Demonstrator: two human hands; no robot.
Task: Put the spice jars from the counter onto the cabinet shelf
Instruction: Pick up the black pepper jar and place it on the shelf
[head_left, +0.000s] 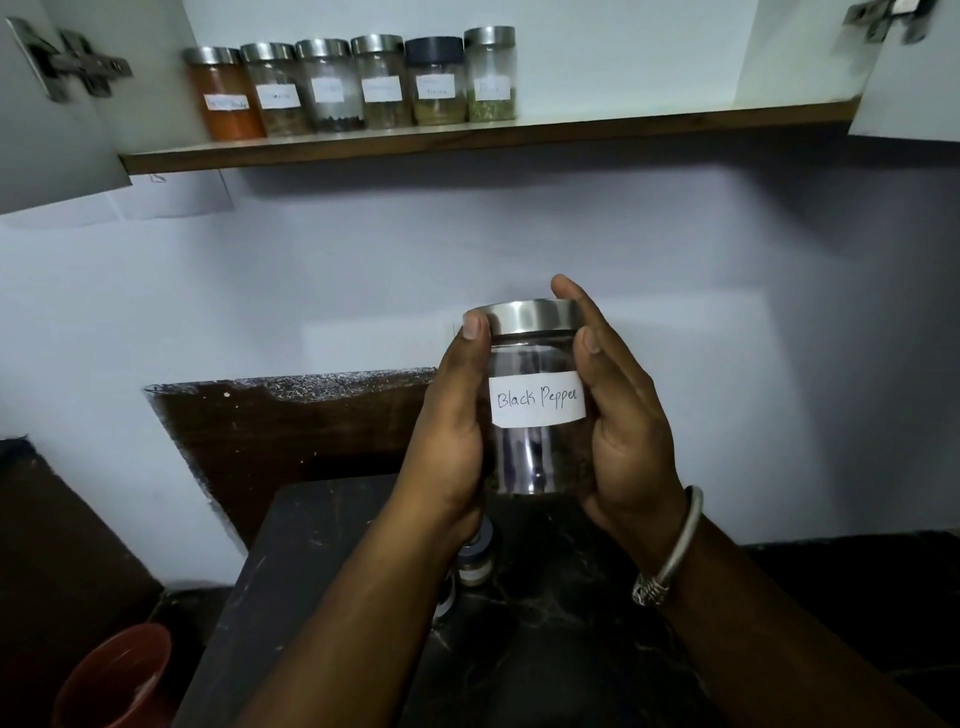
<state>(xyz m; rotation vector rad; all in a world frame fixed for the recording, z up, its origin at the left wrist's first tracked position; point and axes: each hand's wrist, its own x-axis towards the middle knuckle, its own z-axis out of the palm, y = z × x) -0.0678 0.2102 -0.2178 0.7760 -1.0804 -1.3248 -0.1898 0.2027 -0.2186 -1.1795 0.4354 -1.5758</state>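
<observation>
Currently the clear glass Black Pepper jar with steel lid (535, 395) sits clamped between left hand (457, 415) and right hand (623, 415), palms on its sides, above the counter. Likely smooth, breakable, lightish; side grip suits.

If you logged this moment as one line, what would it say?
held: clear glass Black Pepper jar | grip: left hand, right hand | wooden cabinet shelf: six jars
</observation>
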